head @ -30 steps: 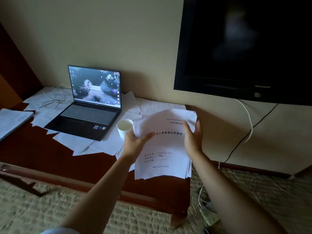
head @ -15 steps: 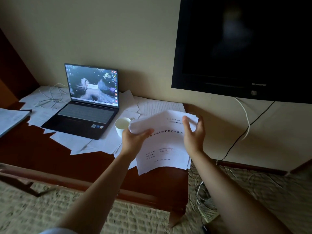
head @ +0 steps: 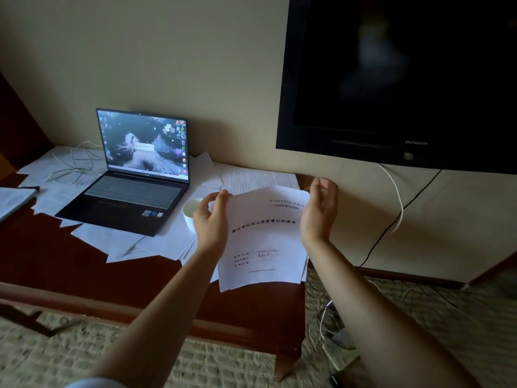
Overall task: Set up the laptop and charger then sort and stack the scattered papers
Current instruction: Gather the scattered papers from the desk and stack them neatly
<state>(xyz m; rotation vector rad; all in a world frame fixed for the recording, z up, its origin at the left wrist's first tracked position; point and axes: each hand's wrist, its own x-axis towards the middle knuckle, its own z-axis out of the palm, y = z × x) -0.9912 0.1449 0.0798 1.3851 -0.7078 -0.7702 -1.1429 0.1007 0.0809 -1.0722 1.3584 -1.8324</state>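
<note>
That paper stack (head: 261, 236) at the desk's (head: 70, 259) right end is light and floppy – sheets slip easily – so left hand (head: 210, 221) pinching its left edge and right hand (head: 319, 212) loosely cupped against the right edge looks like the way to hold it.

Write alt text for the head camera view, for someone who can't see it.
Two bare hands, left hand and right hand, hold the sides of a paper stack at the right end of a dark wooden desk. An open laptop sits on loose papers beside a white cup; a dark TV hangs on the wall.
</note>
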